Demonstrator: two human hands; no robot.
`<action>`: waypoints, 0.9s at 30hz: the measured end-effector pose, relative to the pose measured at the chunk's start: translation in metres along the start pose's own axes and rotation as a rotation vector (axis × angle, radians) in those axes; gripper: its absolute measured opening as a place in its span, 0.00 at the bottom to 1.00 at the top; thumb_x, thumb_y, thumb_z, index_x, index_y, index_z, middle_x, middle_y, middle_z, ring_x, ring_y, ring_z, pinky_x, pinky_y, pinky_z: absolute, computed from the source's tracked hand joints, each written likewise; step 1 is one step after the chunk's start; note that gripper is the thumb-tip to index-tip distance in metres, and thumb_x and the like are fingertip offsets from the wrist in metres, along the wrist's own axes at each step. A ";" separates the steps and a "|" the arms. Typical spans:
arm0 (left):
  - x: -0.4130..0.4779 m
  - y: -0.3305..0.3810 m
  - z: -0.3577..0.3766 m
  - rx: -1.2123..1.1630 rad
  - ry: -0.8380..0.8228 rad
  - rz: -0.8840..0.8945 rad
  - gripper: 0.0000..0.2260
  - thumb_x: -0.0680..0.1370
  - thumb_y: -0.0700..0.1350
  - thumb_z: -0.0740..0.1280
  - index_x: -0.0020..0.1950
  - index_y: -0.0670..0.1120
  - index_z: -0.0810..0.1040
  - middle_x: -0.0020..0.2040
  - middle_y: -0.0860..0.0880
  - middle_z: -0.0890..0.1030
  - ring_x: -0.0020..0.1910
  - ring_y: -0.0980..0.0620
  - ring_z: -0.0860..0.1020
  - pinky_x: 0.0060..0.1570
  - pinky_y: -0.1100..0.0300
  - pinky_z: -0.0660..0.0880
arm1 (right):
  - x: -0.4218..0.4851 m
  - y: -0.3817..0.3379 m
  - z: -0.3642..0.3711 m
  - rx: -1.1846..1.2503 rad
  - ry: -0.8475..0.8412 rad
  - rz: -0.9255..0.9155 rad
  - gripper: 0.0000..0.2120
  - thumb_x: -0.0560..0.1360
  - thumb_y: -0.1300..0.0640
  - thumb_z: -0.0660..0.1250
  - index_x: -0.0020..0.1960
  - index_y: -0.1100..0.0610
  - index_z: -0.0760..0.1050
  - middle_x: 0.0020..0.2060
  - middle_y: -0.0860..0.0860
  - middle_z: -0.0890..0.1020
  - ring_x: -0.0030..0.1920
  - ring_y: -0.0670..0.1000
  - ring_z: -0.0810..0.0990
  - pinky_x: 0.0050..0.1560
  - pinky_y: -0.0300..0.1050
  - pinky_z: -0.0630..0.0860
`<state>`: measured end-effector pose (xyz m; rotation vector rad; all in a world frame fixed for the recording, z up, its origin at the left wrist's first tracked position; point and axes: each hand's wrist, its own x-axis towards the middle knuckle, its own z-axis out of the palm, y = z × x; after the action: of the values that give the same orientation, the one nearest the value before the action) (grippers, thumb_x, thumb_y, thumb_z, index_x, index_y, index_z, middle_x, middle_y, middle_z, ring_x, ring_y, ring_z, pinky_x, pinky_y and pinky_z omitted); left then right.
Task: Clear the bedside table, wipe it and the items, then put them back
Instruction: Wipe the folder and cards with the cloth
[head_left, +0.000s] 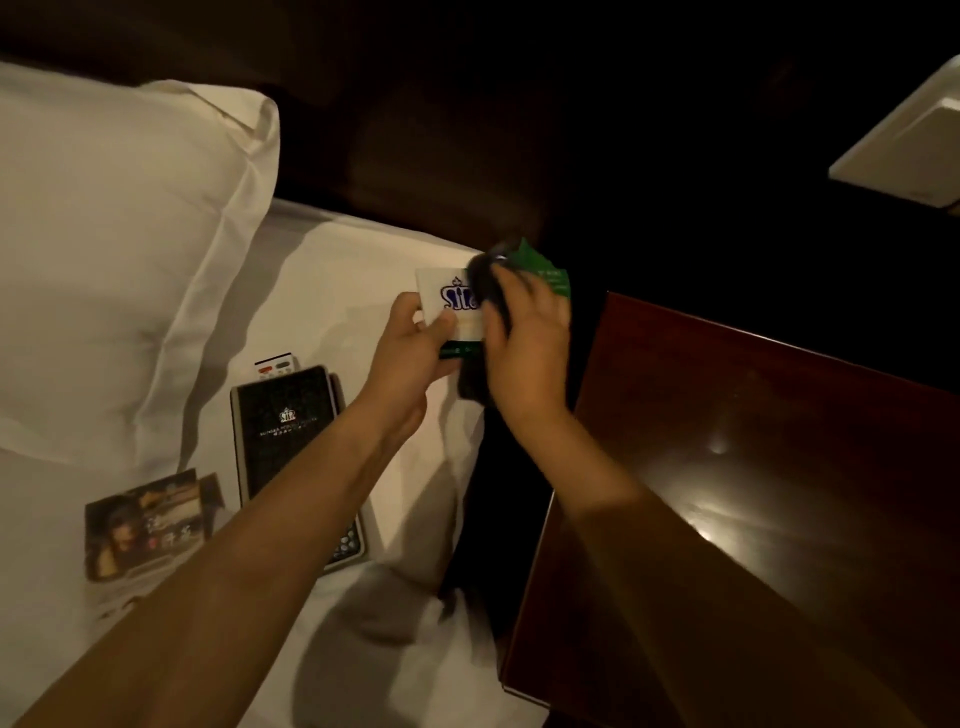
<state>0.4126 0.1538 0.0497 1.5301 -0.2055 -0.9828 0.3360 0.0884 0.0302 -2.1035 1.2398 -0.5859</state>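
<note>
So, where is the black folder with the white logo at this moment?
In the head view the black folder lies on the white bed sheet, left of the bedside table, partly under the left forearm, with a picture card to its left.

Both bare arms are stretched forward and come close together. The left hand (415, 343) is turned palm up, with the thumb pressed down on top and the fingers curled under in a pinch. The right hand (524, 338) is held just beside it, back up, with fingers bent down and closed.
</note>
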 end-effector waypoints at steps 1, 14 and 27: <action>-0.003 -0.001 0.003 0.012 -0.006 -0.011 0.05 0.80 0.38 0.58 0.51 0.45 0.71 0.44 0.47 0.79 0.41 0.54 0.80 0.35 0.66 0.79 | -0.010 -0.007 0.003 0.021 -0.017 -0.063 0.19 0.78 0.58 0.60 0.68 0.55 0.69 0.67 0.57 0.72 0.65 0.58 0.67 0.67 0.51 0.66; -0.023 -0.014 0.037 0.086 -0.171 0.106 0.08 0.81 0.41 0.56 0.48 0.49 0.73 0.46 0.54 0.81 0.40 0.63 0.83 0.37 0.68 0.80 | -0.012 0.067 -0.068 -0.107 0.157 -0.014 0.20 0.76 0.62 0.63 0.68 0.56 0.70 0.66 0.57 0.73 0.64 0.60 0.69 0.66 0.55 0.69; 0.001 -0.051 0.120 0.205 -0.289 0.088 0.09 0.82 0.41 0.54 0.60 0.46 0.70 0.51 0.54 0.79 0.47 0.60 0.80 0.41 0.67 0.81 | -0.106 0.199 -0.142 -0.190 0.151 0.446 0.19 0.76 0.62 0.62 0.67 0.57 0.70 0.63 0.60 0.74 0.62 0.60 0.69 0.62 0.54 0.70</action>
<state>0.3118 0.0776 0.0166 1.5438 -0.5893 -1.1374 0.0743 0.0682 -0.0150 -1.8618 1.8451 -0.4427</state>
